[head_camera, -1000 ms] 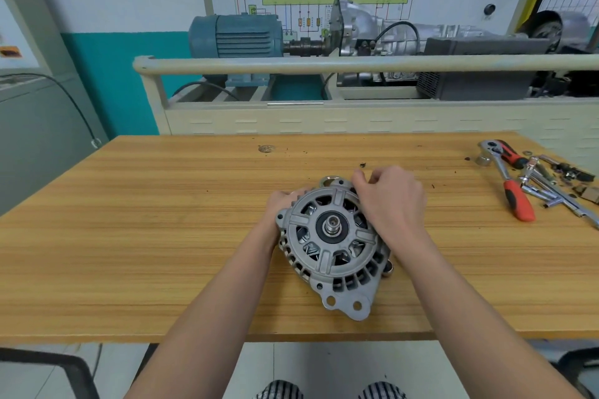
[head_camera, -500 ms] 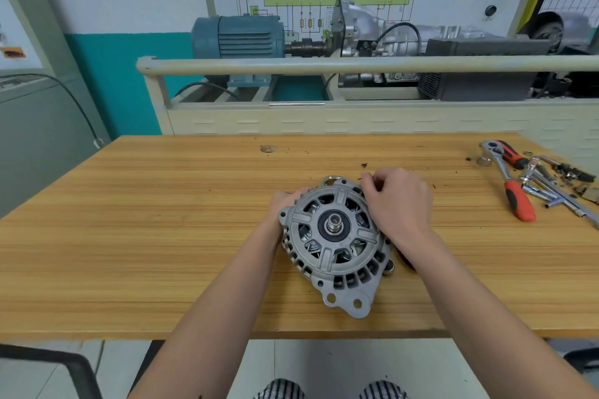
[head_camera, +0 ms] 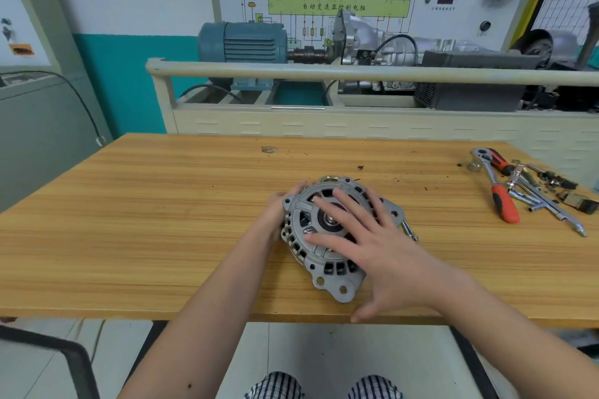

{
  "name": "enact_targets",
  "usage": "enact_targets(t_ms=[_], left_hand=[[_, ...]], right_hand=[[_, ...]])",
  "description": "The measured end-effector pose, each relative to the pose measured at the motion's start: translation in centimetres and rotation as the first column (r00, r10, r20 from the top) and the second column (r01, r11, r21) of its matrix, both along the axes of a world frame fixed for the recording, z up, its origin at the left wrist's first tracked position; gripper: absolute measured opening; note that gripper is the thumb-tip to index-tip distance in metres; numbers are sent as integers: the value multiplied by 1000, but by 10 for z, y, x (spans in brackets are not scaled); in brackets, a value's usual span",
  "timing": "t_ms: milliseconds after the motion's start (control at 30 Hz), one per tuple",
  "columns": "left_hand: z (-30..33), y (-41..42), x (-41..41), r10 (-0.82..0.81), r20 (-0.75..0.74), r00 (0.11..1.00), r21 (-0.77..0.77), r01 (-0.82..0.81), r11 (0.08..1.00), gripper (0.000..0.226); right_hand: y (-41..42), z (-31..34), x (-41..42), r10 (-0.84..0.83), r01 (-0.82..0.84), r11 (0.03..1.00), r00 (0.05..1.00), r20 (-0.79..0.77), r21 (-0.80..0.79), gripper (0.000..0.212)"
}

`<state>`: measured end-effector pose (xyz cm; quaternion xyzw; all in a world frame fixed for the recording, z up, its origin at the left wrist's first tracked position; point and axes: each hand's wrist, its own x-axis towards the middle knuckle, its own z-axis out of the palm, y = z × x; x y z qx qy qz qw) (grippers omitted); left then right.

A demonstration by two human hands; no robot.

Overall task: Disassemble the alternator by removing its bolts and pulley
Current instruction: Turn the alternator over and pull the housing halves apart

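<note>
A grey cast alternator lies on the wooden table, its slotted front face and bare central shaft turned up toward me. My left hand holds its far left rim, fingers wrapped behind the housing. My right hand lies flat over the front face with fingers spread and straight, thumb hanging past the table's near edge. A long bolt pokes out at the alternator's right side.
At the table's right end lie a red-handled ratchet, a socket, extension bars and small loose parts. Behind the table stands a cream training bench with a blue motor and gearbox. The table's near edge is just below the alternator.
My right hand has left the alternator's upper right rim, where its fingers were curled, and now lies spread flat across the front face. The left hand stays on the left rim.
</note>
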<state>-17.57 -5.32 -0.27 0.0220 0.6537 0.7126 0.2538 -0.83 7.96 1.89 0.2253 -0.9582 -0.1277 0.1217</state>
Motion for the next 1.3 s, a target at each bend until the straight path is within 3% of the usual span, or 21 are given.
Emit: enact_targets(t_ms=[67,133,200,267,367,467,600,767,867,1033,1133,1300], left_hand=[[-9,-6,5,15,-83,996,-67,-21,998,64],[-21,-14,9,50,-171,984,-126,-73,989,49],[-29,-19,13,74,-138,988,-135,-93,986,42],[-32,-25,19,53,-106,993,-119,-65,991,34],[-27,-37,26,43,-165,985,-127,-65,990,15],[-22,-44,34,25,-210,977,-74,-41,996,13],[-26,-37,47,77,-250,965,-9,-82,997,16],[-43,-28,61,290,-104,951,250,-257,934,30],[-47,-23,67,385,-77,920,331,-341,880,11],[-33,-13,75,526,-291,799,257,-464,848,10],[-16,-12,78,524,-449,723,211,-484,849,7],[4,-15,81,428,-723,541,95,-537,839,4]], right_hand=[[-4,3,-2,49,-43,997,996,-81,68,108],[-14,7,-7,142,-131,985,985,-96,108,95],[-27,11,-13,259,-250,957,965,-41,144,85],[-43,14,-20,344,-335,923,939,-14,187,60],[-56,16,-36,324,-324,942,946,14,91,32],[-57,16,-49,246,-242,963,969,25,-120,33],[-55,12,-54,223,-225,950,974,-33,-217,32],[-54,15,-60,194,-221,875,975,-105,-430,31],[-52,22,-64,143,-185,814,982,-120,-550,27],[-48,27,-62,72,-191,646,979,-190,-739,21],[-47,29,-64,-18,-199,517,970,-243,-832,21],[-40,22,-67,-146,-185,121,969,-202,-975,26]])
